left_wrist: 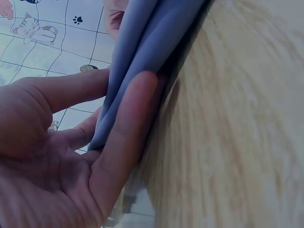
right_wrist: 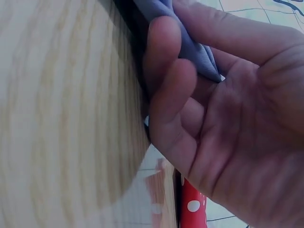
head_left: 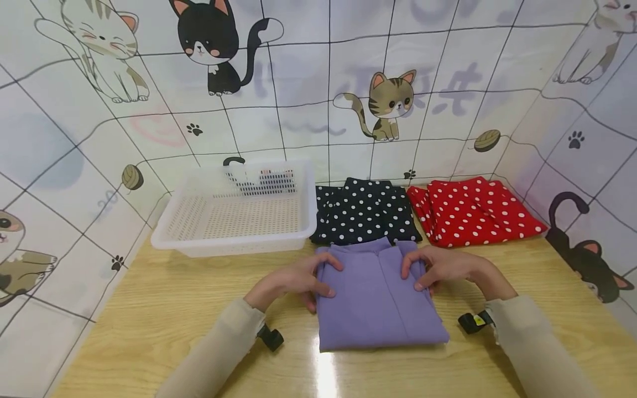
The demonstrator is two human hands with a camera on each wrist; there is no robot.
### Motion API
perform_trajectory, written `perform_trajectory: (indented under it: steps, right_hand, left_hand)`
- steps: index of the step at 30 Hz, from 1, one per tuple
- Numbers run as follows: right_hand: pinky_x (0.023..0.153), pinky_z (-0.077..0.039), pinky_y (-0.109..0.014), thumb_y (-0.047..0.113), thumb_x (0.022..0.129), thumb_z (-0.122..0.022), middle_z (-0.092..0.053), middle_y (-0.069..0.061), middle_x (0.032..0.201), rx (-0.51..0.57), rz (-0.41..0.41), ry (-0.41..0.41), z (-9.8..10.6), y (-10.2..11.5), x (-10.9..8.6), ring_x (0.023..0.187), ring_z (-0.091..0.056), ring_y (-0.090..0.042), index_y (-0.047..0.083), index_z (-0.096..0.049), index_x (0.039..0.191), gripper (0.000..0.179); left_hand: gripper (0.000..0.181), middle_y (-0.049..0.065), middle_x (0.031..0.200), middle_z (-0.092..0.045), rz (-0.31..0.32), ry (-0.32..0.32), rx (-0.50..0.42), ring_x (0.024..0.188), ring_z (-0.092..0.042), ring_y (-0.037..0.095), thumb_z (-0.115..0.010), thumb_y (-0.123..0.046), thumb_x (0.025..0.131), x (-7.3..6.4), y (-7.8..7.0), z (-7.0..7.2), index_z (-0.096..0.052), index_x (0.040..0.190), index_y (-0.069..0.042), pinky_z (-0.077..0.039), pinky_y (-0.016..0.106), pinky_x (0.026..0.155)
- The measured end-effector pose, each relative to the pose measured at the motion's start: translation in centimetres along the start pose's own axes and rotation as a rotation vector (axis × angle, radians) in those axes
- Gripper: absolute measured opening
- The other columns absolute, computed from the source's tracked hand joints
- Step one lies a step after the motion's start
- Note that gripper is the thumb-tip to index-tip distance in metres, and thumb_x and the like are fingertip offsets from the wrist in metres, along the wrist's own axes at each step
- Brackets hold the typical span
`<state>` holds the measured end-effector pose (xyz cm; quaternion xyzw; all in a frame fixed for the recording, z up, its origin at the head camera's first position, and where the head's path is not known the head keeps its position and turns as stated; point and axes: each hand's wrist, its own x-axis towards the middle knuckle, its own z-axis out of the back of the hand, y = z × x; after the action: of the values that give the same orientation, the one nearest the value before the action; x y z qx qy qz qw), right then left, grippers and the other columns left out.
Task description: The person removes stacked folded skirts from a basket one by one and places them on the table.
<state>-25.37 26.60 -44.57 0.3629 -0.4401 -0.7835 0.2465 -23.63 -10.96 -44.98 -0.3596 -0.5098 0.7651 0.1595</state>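
Observation:
A folded purple cloth (head_left: 370,301) lies flat on the wooden table, several layers thick. My left hand (head_left: 308,279) grips its left edge, thumb on top and other fingers at the side. In the left wrist view, the layers of purple cloth (left_wrist: 135,52) pass between the thumb and fingers of that hand (left_wrist: 61,156). At the opposite edge, my right hand (head_left: 443,265) pinches the cloth. The right wrist view shows this hand (right_wrist: 237,109) with fingertips curled around the edge of the purple cloth (right_wrist: 202,59).
Behind the purple cloth lies a folded black polka-dot cloth (head_left: 365,213), touching or nearly touching it. A folded red polka-dot cloth (head_left: 478,213) sits at the back right. A white perforated plastic basket (head_left: 234,243) stands at the back left, against the cat-print wall covering (head_left: 308,72).

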Motion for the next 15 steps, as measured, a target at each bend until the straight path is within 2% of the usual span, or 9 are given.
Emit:
perform_trajectory:
  steps: [7, 15]
  right_hand:
    - [0.054, -0.057, -0.03, 0.006, 0.09, -0.075, -0.056, -0.015, 0.103, -0.082, 0.042, -0.083, -0.14, -0.38, 0.04, 0.06, -0.06, -0.017, 0.005, -0.069, 0.107, 0.018]
    - [0.053, -0.056, -0.03, 0.006, 0.091, -0.074, -0.054, -0.018, 0.105, -0.087, 0.018, -0.092, 0.01, -0.54, 0.26, 0.061, -0.062, -0.017, 0.005, -0.068, 0.109, 0.019]
  left_hand:
    - [0.051, 0.021, 0.138, -0.043, 0.004, -0.051, 0.045, 0.054, -0.067, 0.027, -0.081, -0.006, 0.086, 0.36, -0.15, -0.57, -0.058, 0.129, -0.023, -0.063, 0.042, 0.055]
    - [0.051, 0.02, 0.133, -0.047, 0.003, -0.112, 0.138, 0.053, -0.064, 0.025, -0.083, -0.006, 0.084, 0.83, -0.2, -0.82, -0.058, 0.125, -0.022, -0.061, 0.039, 0.051]
